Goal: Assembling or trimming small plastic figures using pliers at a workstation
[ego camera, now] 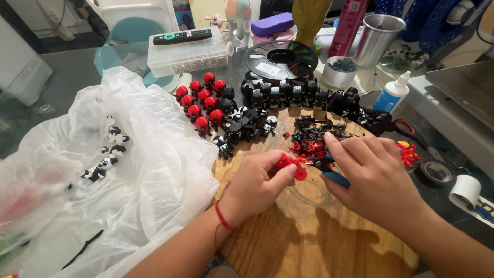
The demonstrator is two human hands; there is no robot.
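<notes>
My left hand pinches the red piece steady; my right hand grips blue-handled pliers closed against it, over the wooden board.

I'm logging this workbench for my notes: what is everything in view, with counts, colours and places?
round board: one, wooden, under both hands
small part: one, red, in left fingers
cutters: one, blue handles, in right hand
red-headed figures: about ten, left of board top
black figures: a row, count unclear, behind board
loose parts: pile, black and red, board top
plastic bag: one, clear, left, black-and-white figures inside
empty spool: one, black, behind figures
remote: one, black, on clear box
glue bottle: one, white and blue, right
metal cup: one, far right
tape rolls: two, black and white, right edge
left hand: red string at wrist
right hand: bare
</notes>
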